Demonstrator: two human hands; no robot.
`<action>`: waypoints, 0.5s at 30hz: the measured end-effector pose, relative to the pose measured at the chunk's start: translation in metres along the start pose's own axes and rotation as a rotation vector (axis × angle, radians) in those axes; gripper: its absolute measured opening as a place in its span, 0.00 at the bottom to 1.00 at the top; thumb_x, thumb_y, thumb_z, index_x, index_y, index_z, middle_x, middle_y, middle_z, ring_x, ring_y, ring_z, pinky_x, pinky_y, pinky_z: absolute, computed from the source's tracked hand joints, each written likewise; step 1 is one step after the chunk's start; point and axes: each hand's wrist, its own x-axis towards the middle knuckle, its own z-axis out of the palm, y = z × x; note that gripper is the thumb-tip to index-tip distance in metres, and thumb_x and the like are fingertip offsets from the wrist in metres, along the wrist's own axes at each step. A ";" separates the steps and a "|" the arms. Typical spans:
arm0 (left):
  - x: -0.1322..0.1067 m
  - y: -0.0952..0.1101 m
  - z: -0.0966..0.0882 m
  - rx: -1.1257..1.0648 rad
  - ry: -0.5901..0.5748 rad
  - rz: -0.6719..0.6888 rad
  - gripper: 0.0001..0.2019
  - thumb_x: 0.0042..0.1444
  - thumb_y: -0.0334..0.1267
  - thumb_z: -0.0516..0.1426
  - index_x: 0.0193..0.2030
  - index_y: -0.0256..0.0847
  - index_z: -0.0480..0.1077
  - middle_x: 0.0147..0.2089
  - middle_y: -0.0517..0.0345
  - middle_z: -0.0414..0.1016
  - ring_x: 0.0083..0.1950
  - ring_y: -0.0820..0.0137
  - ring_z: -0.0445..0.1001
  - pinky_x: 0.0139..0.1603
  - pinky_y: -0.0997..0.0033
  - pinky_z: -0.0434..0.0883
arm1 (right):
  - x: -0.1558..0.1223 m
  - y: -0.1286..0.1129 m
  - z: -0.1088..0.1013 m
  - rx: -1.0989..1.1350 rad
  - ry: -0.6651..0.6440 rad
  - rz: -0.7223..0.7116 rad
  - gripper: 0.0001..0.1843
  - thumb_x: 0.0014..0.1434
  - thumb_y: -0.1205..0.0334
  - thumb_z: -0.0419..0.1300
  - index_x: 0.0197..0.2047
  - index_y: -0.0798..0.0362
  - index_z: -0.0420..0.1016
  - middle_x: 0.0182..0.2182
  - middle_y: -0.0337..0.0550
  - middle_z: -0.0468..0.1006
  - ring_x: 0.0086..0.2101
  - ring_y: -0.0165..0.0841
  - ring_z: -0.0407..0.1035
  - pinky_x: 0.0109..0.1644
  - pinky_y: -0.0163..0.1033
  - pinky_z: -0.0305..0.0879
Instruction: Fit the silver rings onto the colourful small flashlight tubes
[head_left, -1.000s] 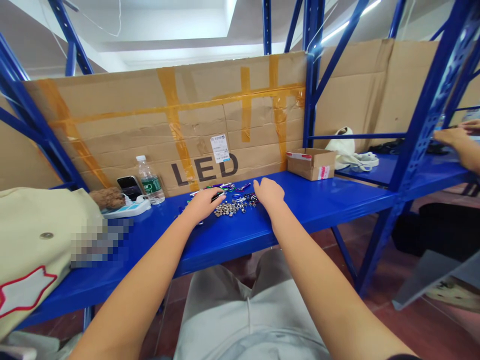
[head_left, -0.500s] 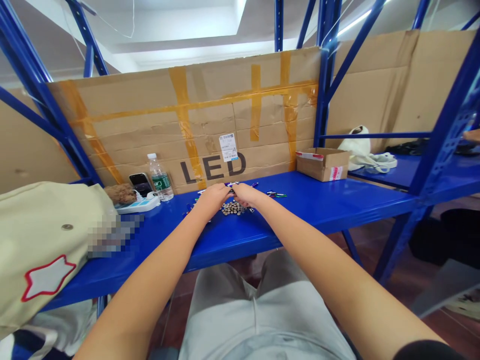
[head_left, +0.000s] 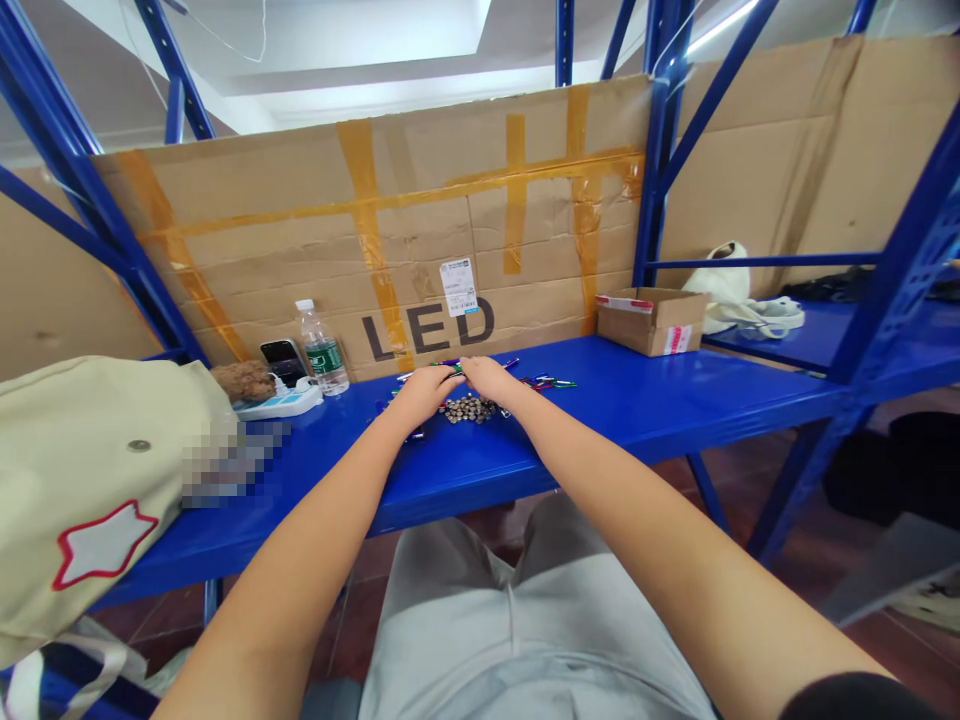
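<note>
The left hand (head_left: 426, 393) and right hand (head_left: 487, 378) meet beside small round metallic pieces (head_left: 466, 410), near the blue metal bench (head_left: 607, 415)'s back edge.

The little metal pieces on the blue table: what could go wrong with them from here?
The metal pieces lie in a loose heap, so the nearby fingers might scatter them. Coloured pieces lie close by, so the two sorts could mix. The blue table shows no raised lip at its front edge, so strays might fall.
</note>
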 end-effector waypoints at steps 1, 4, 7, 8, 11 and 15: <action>-0.001 0.000 -0.001 -0.142 -0.022 -0.048 0.14 0.64 0.44 0.52 0.36 0.37 0.73 0.32 0.55 0.74 0.35 0.67 0.71 0.39 0.69 0.67 | 0.000 0.000 0.000 -0.096 0.053 -0.110 0.21 0.67 0.63 0.43 0.22 0.53 0.60 0.18 0.37 0.64 0.24 0.28 0.57 0.31 0.34 0.53; -0.005 -0.001 -0.005 -0.587 -0.135 -0.244 0.22 0.63 0.55 0.49 0.33 0.37 0.70 0.18 0.64 0.58 0.21 0.74 0.57 0.26 0.73 0.60 | -0.002 -0.001 0.000 -0.278 0.129 -0.334 0.23 0.68 0.62 0.42 0.23 0.55 0.66 0.26 0.41 0.73 0.31 0.30 0.64 0.38 0.34 0.55; -0.008 -0.002 -0.006 -0.901 -0.234 -0.371 0.26 0.61 0.61 0.47 0.31 0.37 0.67 0.16 0.70 0.45 0.17 0.78 0.45 0.20 0.76 0.51 | -0.003 -0.001 0.000 -0.388 0.176 -0.384 0.22 0.69 0.59 0.42 0.32 0.56 0.73 0.33 0.44 0.77 0.34 0.30 0.67 0.40 0.34 0.56; -0.008 -0.003 -0.006 -0.926 -0.243 -0.378 0.26 0.60 0.61 0.48 0.31 0.38 0.67 0.16 0.71 0.44 0.16 0.79 0.44 0.20 0.76 0.50 | -0.003 -0.001 0.001 -0.428 0.178 -0.371 0.22 0.69 0.58 0.42 0.35 0.56 0.74 0.35 0.45 0.78 0.35 0.31 0.68 0.40 0.34 0.57; -0.008 -0.006 -0.003 -0.752 -0.210 -0.316 0.22 0.59 0.57 0.52 0.33 0.38 0.68 0.16 0.68 0.52 0.17 0.77 0.51 0.21 0.76 0.53 | -0.005 0.002 0.001 -0.568 0.104 -0.301 0.22 0.69 0.57 0.43 0.40 0.56 0.76 0.41 0.49 0.80 0.40 0.33 0.70 0.44 0.35 0.59; -0.007 -0.012 -0.001 -0.342 -0.129 -0.109 0.13 0.59 0.46 0.54 0.40 0.40 0.74 0.31 0.59 0.75 0.30 0.70 0.71 0.34 0.70 0.67 | -0.009 0.005 0.000 -0.723 0.042 -0.200 0.21 0.67 0.56 0.45 0.44 0.53 0.78 0.46 0.50 0.79 0.44 0.38 0.72 0.46 0.38 0.62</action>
